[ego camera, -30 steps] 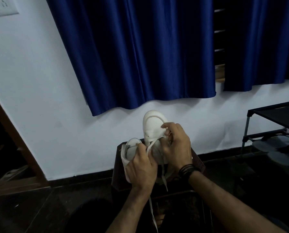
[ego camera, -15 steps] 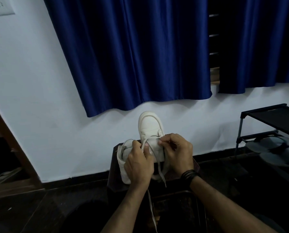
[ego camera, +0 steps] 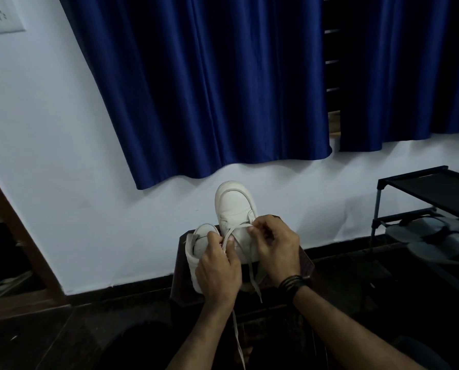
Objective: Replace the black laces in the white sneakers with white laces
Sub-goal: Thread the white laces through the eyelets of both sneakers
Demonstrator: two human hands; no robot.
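A white sneaker (ego camera: 233, 204) stands toe-up on a dark stool (ego camera: 307, 265) by the wall. A second white sneaker (ego camera: 196, 249) sits left of it, partly hidden by my left hand (ego camera: 219, 271). My left hand pinches one strand of the white lace (ego camera: 237, 335), whose loose end hangs down past my wrist. My right hand (ego camera: 275, 247) pinches the other strand at the sneaker's right eyelets. The lace crosses over the tongue between my hands. No black lace is visible.
A blue curtain (ego camera: 209, 84) hangs on the white wall behind. A black shoe rack (ego camera: 428, 190) with grey sandals (ego camera: 434, 236) stands at the right. A wooden door frame (ego camera: 14, 236) is at the left. The floor is dark.
The sneaker and both hands have come lower in view. My right hand has shifted from the upper eyelet down toward the tongue's right side, still pulling the lace.
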